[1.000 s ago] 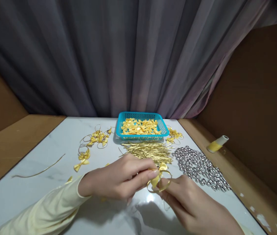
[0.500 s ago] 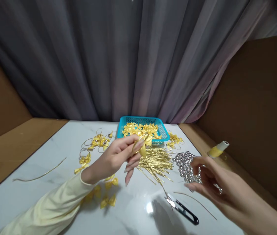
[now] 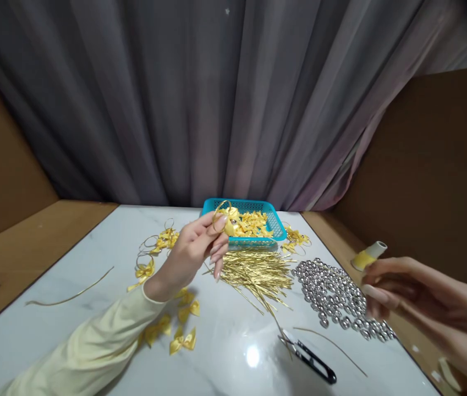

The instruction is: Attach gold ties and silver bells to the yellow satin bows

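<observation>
My left hand pinches a yellow ribbon bow with a looped gold tie and a small silver bead on it, held up in front of the blue basket. Over the right end of the silver beads, my right hand has its thumb and fingers drawn together; whether anything is between them is hidden. Gold twist ties lie heaped in the middle of the table. Loose yellow bows rest near my left sleeve.
Black-handled snips lie at the front, beside a single tie. Another tie is at the left. Finished looped bows sit left of the basket, others right. A yellow-and-white tube stands at the right edge.
My left hand has moved left and slightly up with the bow and its loop. My right hand has shifted right, uncovering more beads, and its fingers have closed together.
</observation>
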A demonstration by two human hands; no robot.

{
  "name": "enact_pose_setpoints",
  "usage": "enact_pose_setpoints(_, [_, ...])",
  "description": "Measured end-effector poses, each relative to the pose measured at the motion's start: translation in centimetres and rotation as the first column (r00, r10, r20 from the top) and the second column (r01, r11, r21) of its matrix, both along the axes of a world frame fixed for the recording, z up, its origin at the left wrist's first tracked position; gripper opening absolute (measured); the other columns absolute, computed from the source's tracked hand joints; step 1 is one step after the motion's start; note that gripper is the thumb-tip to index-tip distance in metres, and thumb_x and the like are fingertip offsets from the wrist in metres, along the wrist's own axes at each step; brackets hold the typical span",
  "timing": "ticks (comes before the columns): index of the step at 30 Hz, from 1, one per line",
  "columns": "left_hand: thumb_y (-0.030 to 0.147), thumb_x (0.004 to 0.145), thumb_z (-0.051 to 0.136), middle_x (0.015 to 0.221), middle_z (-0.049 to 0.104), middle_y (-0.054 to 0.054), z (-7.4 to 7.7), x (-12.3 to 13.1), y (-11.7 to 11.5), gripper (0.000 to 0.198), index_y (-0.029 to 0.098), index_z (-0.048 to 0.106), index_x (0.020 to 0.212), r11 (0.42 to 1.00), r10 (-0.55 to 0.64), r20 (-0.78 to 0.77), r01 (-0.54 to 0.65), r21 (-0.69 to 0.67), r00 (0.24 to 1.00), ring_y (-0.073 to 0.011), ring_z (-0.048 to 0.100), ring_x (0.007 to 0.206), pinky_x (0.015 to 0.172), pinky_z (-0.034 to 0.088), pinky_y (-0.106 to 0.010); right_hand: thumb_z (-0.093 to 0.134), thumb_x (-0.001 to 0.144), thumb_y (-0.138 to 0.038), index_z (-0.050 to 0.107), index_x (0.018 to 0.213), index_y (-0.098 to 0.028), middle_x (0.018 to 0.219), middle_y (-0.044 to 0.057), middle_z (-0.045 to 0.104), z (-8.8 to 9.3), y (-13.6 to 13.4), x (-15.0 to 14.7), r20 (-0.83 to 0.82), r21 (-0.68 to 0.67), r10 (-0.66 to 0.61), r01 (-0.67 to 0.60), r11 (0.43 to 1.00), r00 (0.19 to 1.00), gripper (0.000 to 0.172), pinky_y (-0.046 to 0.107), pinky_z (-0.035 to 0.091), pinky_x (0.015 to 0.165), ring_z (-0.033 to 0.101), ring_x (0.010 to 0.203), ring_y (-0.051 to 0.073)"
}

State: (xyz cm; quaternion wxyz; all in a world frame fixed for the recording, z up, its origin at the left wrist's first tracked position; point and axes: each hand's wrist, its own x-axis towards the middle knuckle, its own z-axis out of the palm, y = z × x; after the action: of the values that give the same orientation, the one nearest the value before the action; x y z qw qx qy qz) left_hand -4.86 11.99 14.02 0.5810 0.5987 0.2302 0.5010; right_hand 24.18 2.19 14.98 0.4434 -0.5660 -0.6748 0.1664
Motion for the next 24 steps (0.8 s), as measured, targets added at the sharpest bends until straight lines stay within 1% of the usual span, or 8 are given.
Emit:
enact_pose_setpoints(2, [0.027, 0.091, 0.042, 0.052, 0.033, 0.008, -0.3, 0.1, -0.1, 0.019, 0.018, 0.043, 0.073, 0.993, 0.074, -0.080, -0.066, 0.102, 0.994, -0.0051, 0.037, 0.039, 0.032, 0.048, -0.018, 0.066, 0.068, -0.040, 0.063, 0.085, -0.023, 0.073, 0.008, 0.067, -0.3, 0.4, 1.0, -0.086, -0.112, 0.008, -0.018, 0.994, 0.996, 0.025, 0.023, 0.058, 0.051, 0.066, 0.061, 0.022])
enact_pose_setpoints(4, [0.029, 0.091, 0.040, 0.052, 0.035, 0.007, -0.6, 0.2, -0.3, 0.018, 0.018, 0.046, 0.078, 0.967, 0.165, -0.167, -0.127, 0.220, 0.972, -0.0059, 0.039, 0.039, 0.035, 0.050, -0.020, 0.072, 0.062, -0.038, 0.063, 0.091, -0.022, 0.083, 0.011, 0.069, -0.2, 0.8, 1.9, -0.153, -0.135, -0.133, 0.113, 0.984, 0.979, 0.034, 0.022, 0.058, 0.057, 0.067, 0.070, 0.025])
enact_pose_setpoints(6, [0.029, 0.091, 0.039, 0.051, 0.036, 0.007, -0.8, 0.3, -0.6, 0.018, 0.017, 0.047, 0.080, 0.933, 0.244, -0.237, -0.160, 0.323, 0.940, -0.0063, 0.041, 0.039, 0.036, 0.050, -0.020, 0.075, 0.057, -0.038, 0.062, 0.094, -0.021, 0.085, 0.012, 0.069, 0.3, 1.4, 2.3, -0.202, -0.173, -0.242, 0.209, 0.963, 0.949, 0.043, 0.020, 0.057, 0.058, 0.068, 0.074, 0.025])
enact_pose_setpoints(12, [0.018, 0.091, 0.036, 0.050, 0.037, 0.008, -0.9, 0.1, -1.3, 0.015, 0.016, 0.046, 0.080, 0.801, 0.409, -0.340, -0.155, 0.578, 0.847, -0.0051, 0.046, 0.038, 0.039, 0.043, -0.018, 0.073, 0.064, -0.026, 0.050, 0.120, -0.015, 0.099, 0.016, 0.066, 0.5, 5.2, 2.7, -0.327, -0.338, -0.344, 0.231, 0.912, 0.880, 0.061, 0.016, 0.054, 0.055, 0.064, 0.092, 0.025])
enact_pose_setpoints(15, [0.011, 0.089, 0.037, 0.049, 0.039, 0.008, -0.9, 0.2, -1.7, 0.014, 0.016, 0.047, 0.082, 0.692, 0.496, -0.354, -0.115, 0.713, 0.793, -0.0053, 0.046, 0.040, 0.043, 0.041, -0.019, 0.074, 0.062, -0.015, 0.036, 0.133, -0.018, 0.113, 0.015, 0.060, -1.2, 7.4, 3.1, -0.456, -0.419, -0.325, 0.122, 0.900, 0.828, 0.080, 0.019, 0.056, 0.057, 0.060, 0.099, 0.027])
enact_pose_setpoints(19, [0.007, 0.087, 0.038, 0.053, 0.043, 0.007, -1.0, 0.5, -1.9, 0.013, 0.015, 0.048, 0.086, 0.551, 0.544, -0.298, -0.066, 0.832, 0.784, -0.0054, 0.043, 0.041, 0.044, 0.038, -0.020, 0.074, 0.062, -0.004, 0.010, 0.141, -0.025, 0.129, 0.014, 0.046, -3.3, 9.3, 2.9, -0.679, -0.395, -0.284, -0.011, 0.919, 0.677, 0.104, 0.018, 0.057, 0.058, 0.063, 0.095, 0.023])
enact_pose_setpoints(21, [0.006, 0.087, 0.037, 0.054, 0.043, 0.007, -1.2, 0.6, -1.9, 0.013, 0.015, 0.047, 0.088, 0.529, 0.541, -0.290, -0.051, 0.847, 0.789, -0.0057, 0.043, 0.041, 0.045, 0.038, -0.020, 0.070, 0.066, -0.003, 0.013, 0.140, -0.018, 0.121, 0.015, 0.054, -3.9, 9.9, 2.4, -0.725, -0.382, -0.261, -0.057, 0.922, 0.638, 0.094, 0.018, 0.058, 0.062, 0.061, 0.098, 0.022])
enact_pose_setpoints(24, [0.006, 0.087, 0.037, 0.054, 0.042, 0.007, -1.5, 0.6, -1.9, 0.013, 0.015, 0.046, 0.090, 0.559, 0.508, -0.320, -0.023, 0.829, 0.800, -0.0060, 0.043, 0.042, 0.046, 0.038, -0.020, 0.056, 0.073, 0.001, 0.040, 0.126, -0.008, 0.107, 0.013, 0.064, -4.6, 10.6, 1.9, -0.809, -0.351, -0.214, -0.158, 0.923, 0.547, 0.057, 0.018, 0.056, 0.075, 0.059, 0.101, 0.018])
